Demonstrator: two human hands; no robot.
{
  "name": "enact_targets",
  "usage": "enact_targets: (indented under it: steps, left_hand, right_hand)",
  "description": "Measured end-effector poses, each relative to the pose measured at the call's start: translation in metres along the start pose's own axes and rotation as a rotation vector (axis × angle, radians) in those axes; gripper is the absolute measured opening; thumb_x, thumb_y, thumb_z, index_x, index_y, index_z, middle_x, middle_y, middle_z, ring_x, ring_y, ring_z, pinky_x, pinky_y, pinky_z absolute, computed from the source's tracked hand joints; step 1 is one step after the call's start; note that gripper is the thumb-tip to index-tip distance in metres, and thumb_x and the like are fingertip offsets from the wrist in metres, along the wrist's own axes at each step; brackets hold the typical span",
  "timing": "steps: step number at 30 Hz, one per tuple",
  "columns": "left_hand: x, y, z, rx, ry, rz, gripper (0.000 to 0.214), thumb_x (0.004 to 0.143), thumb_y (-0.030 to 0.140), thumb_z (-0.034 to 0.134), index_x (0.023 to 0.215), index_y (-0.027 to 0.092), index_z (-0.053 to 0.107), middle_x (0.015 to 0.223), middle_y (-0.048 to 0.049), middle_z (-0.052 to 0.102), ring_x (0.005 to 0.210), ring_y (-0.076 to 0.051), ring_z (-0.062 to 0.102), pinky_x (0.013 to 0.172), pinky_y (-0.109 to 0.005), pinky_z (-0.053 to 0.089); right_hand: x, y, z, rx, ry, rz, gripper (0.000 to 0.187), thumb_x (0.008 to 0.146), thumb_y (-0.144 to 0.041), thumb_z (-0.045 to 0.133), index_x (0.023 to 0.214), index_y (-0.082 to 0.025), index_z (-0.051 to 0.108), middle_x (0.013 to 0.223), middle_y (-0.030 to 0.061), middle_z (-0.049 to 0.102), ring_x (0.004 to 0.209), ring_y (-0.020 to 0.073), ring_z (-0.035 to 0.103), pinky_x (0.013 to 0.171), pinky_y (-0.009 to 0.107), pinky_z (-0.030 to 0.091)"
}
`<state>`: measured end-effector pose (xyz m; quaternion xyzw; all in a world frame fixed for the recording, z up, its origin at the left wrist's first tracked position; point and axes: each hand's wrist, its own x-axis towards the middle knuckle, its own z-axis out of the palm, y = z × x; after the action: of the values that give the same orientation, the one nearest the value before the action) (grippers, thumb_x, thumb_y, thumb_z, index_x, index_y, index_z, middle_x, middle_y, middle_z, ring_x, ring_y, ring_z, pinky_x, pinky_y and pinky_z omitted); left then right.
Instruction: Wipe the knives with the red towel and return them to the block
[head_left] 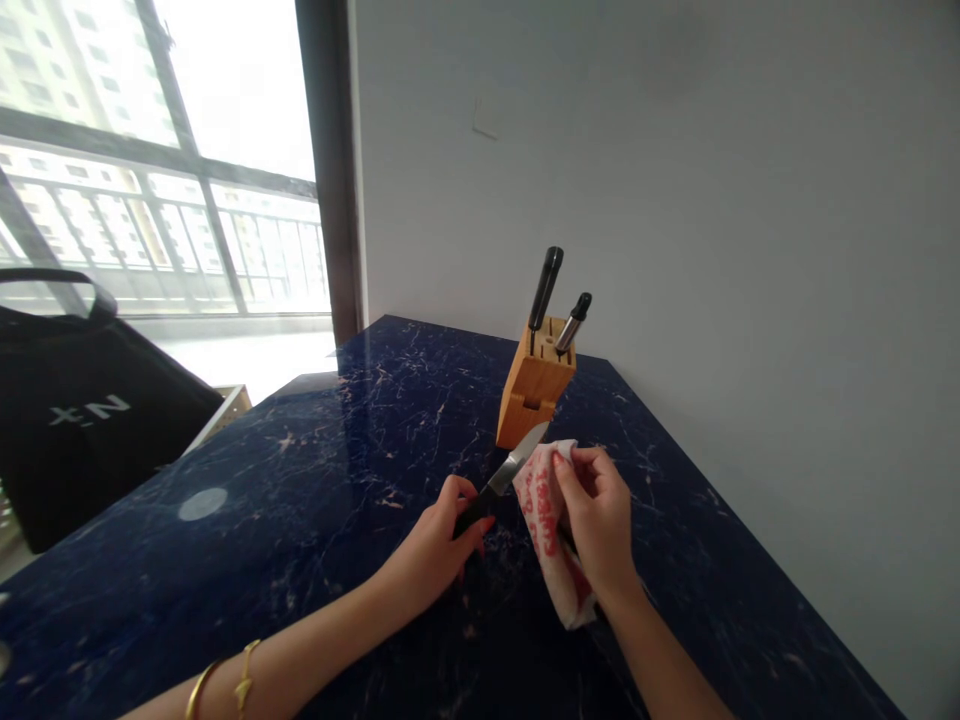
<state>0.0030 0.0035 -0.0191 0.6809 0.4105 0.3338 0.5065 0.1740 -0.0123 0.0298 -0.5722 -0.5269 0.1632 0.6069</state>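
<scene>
My left hand (448, 530) is closed around the black handle of a kitchen knife (517, 460). The blade points up and to the right, in front of the knife block. Pinched in my right hand (600, 515) is a white cloth (546, 520) with red lettering, hanging down beside the blade. Whether cloth and blade touch, I cannot tell. Just beyond stands the wooden knife block (536, 385), upright, with a black-handled tool (547, 285) and a second one with a metal and black handle (574, 322) in its slots.
The dark blue marble-patterned table (420, 400) runs up to a grey wall (675, 200). A pale round spot (202, 504) shows on its left part. To the left hangs or stands a black bag (90, 410), near a large window (165, 180).
</scene>
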Motion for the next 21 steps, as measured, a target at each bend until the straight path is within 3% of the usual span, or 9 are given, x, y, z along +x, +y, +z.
enact_targets:
  steps: [4,9,14,21]
  left_hand:
    - [-0.003,0.005,-0.001,0.080,0.012,0.098,0.015,0.082,0.029,0.045,0.089,0.023,0.034,0.066,0.0063,0.055,0.046,-0.009,0.049,0.041,-0.018,0.037]
    - [-0.006,0.011,-0.003,0.132,0.046,0.181,0.010,0.084,0.025,0.044,0.086,0.022,0.035,0.069,0.0041,0.055,0.062,-0.012,0.053,0.060,-0.023,0.041]
    - [-0.005,0.008,-0.004,0.179,0.058,0.194,0.009,0.082,0.018,0.043,0.088,0.022,0.037,0.075,0.0016,0.056,0.069,-0.014,0.055,0.065,-0.025,0.041]
    - [-0.004,0.005,-0.003,0.216,0.078,0.181,0.010,0.081,0.018,0.045,0.086,0.022,0.037,0.078,0.0009,0.058,0.073,-0.016,0.057,0.067,-0.026,0.043]
  right_hand:
    - [-0.008,-0.002,0.007,-0.051,-0.160,-0.067,0.016,0.082,-0.033,0.049,0.085,-0.019,0.056,0.079,0.0033,0.062,0.072,0.0168,0.058,0.065,0.028,0.047]
    - [-0.013,0.000,0.013,-0.169,-0.220,-0.117,0.015,0.082,-0.028,0.050,0.087,-0.020,0.060,0.085,0.0038,0.064,0.077,0.0182,0.059,0.072,0.030,0.046]
    - [-0.018,-0.003,0.019,-0.193,-0.332,-0.131,0.014,0.081,-0.024,0.049,0.086,-0.021,0.062,0.089,0.0047,0.065,0.083,0.0194,0.059,0.076,0.032,0.045]
    - [-0.017,-0.004,0.018,-0.216,-0.365,-0.140,0.014,0.081,-0.022,0.049,0.082,-0.020,0.062,0.086,0.0045,0.065,0.082,0.0187,0.059,0.076,0.031,0.046]
